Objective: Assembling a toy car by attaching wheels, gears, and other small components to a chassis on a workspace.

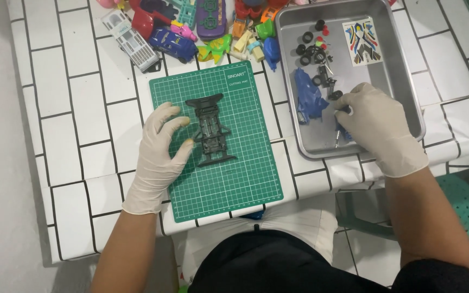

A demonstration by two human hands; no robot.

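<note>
The work in hand is the building of a small toy car, and it is at an early step: the black chassis lies bare on the green cutting mat, with no wheels and no body on it. The left hand, in a pale glove, steadies this chassis from its 9 o'clock side; the fingers are spread fairly wide, and the tips touch the frame's left edge without closing around it. The right hand, also gloved, is inside the metal tray at 3 o'clock from the mat, with its fingers curled narrow over a small tool; it seems to be a little screwdriver, but the hand covers most of it. Just at 9 o'clock of that hand lies the blue car body, and at 12 o'clock are loose black wheels and a sticker sheet. A heap of colourful toys rests beyond the mat at 12 o'clock. In my judgement the next move calls for a secure pinch on the tool or a part, while the left hand keeps the chassis flat and steady.
</note>
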